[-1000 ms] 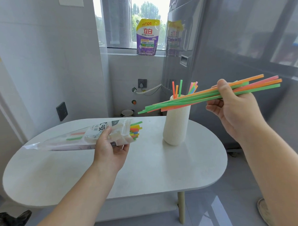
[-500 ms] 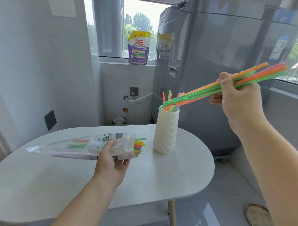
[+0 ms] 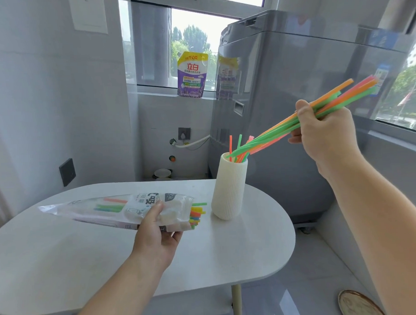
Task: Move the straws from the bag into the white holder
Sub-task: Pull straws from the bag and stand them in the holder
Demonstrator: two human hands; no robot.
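Note:
My right hand [image 3: 324, 132] grips a bundle of green, orange and pink straws [image 3: 279, 129] up at the right, tilted down to the left. Their lower tips reach the mouth of the white ribbed holder [image 3: 229, 189], which stands on the white table [image 3: 64, 268] and has a few straws standing in it. My left hand [image 3: 158, 237] holds the clear plastic straw bag [image 3: 124, 208] just above the table, left of the holder. Coloured straw ends stick out of the bag's open right end.
A tall grey washing machine [image 3: 295, 107] stands right behind the holder. A purple detergent pouch [image 3: 192, 74] sits on the window sill. A round dish [image 3: 358, 304] lies on the floor at the lower right. The table's rounded edge ends just right of the holder.
My right hand has tilted the straw bundle more steeply and brought its lower tips down to the holder's mouth. The view has shifted. The bag stays in my left hand.

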